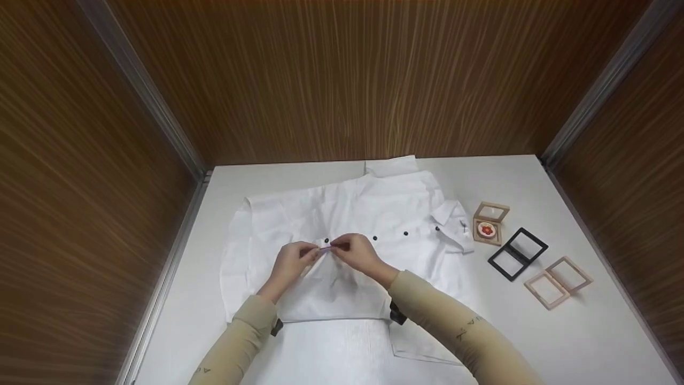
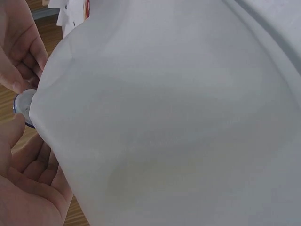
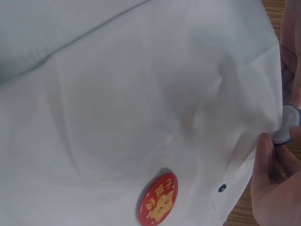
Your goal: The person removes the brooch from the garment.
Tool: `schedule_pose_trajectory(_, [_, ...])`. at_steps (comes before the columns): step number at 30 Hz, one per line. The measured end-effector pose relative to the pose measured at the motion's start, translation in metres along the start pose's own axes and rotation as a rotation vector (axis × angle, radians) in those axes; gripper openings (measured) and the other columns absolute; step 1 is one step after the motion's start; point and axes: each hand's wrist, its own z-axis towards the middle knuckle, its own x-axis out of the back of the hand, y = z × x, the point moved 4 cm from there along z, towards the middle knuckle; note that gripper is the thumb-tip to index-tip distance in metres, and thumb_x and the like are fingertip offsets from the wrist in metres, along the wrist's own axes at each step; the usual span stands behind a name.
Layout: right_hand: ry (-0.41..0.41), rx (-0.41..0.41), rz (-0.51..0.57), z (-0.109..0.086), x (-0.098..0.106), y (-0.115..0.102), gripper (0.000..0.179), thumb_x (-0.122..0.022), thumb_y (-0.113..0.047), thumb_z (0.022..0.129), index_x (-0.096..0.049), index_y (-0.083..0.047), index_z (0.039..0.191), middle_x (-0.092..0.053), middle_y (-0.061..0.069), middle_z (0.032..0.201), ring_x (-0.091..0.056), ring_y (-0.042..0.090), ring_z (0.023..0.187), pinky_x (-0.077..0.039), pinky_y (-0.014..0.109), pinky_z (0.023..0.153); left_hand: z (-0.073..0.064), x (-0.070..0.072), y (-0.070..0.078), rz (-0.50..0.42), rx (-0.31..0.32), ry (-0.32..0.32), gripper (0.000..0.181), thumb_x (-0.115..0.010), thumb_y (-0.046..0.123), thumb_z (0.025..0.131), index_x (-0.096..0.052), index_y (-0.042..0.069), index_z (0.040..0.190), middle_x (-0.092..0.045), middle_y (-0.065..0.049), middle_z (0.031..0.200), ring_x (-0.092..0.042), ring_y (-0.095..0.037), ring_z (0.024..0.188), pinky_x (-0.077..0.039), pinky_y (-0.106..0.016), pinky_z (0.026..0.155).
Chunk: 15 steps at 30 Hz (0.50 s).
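Shirt (image 1: 395, 198): creased white cloth lies spread across a smooth pale desk (image 1: 598, 342), partly covered by the hands and forearms.
Buttons (image 1: 405, 233): four, dark and round, can be counted along the shirt from overhead.
Round badge (image 2: 24, 103): one pale disc with a blue rim is held at the raised edge of the shirt, between the two hands; cloth and fingers hide part of it.
Left hand (image 1: 291, 260): thumb and fingers pinch one side of the round badge.
Right hand (image 1: 359, 253): thumb and fingers pinch the opposite side.
Red badge (image 3: 160, 200): one glossy disc, with a yellow star and three gold characters, sits on the white fabric in the right wrist view.
Cases: three hinged frames stand open right of the shirt, one wood-toned (image 1: 487, 238), one black (image 1: 512, 253), one pinkish (image 1: 565, 286); the first holds a flower badge (image 1: 487, 230).
Sleeves (image 1: 449, 315): two, tan, their dark markings too blurred to read.
Walls (image 1: 342, 80): three wood-grain panels, cut off by the frame.
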Motion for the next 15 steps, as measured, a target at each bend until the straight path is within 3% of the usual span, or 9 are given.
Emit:
schedule_pose_trajectory(5, [0.021, 0.007, 0.006, 0.0011, 0.0000, 0.0000, 0.016, -0.074, -0.010, 0.098, -0.082, 0.001, 0.105, -0.082, 0.016, 0.103, -0.077, 0.030, 0.096, -0.064, 0.039, 0.086, 0.0018, 0.0017, 0.0021, 0.048, -0.001, 0.033, 0.018, -0.070, 0.013, 0.103, -0.080, 0.000, 0.111, -0.081, -0.013, 0.103, -0.077, -0.027, 0.097, -0.064, -0.040, 0.090])
schedule_pose_trajectory(15, [0.028, -0.132, 0.056, 0.0075, 0.0021, 0.0013, 0.020, -0.070, -0.018, 0.103, -0.082, -0.002, 0.106, -0.081, 0.010, 0.098, -0.071, 0.013, 0.085, -0.058, 0.025, 0.077, 0.0081, 0.0027, 0.0093, 0.098, -0.025, 0.093, 0.013, -0.073, 0.009, 0.100, -0.080, 0.001, 0.107, -0.081, -0.013, 0.104, -0.076, -0.029, 0.100, -0.062, -0.043, 0.092])
